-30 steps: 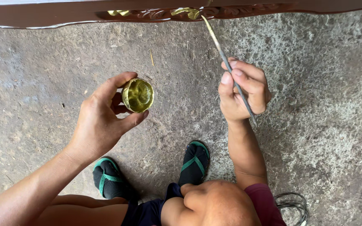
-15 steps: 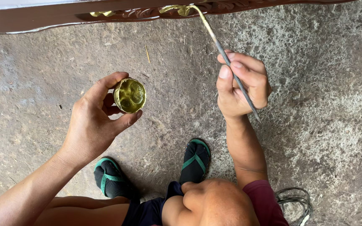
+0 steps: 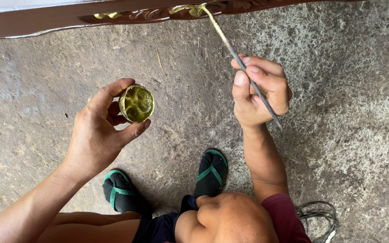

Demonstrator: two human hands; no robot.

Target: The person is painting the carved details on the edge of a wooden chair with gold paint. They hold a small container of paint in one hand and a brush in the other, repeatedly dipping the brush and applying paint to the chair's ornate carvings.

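Holding small round tin (image 3: 136, 104) of gold paint, lid off, in left hand (image 3: 97, 132): thumb over rim, fingers under. Gripping thin paintbrush (image 3: 241, 64) in right hand (image 3: 260, 92), pencil-style; tip touching gold-painted carving (image 3: 190, 9) on dark brown wooden furniture edge (image 3: 28, 22). Below: concrete floor (image 3: 347, 99), green-strapped sandals (image 3: 211, 172), coiled cable (image 3: 320, 216) bottom rt.

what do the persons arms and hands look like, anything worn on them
Both forearms are bare, with no gloves, rings, watch or bands visible. The left hand and its arm show no sleeve in view. The right hand leads back to a short maroon sleeve by the upper arm. Fingernails are short.
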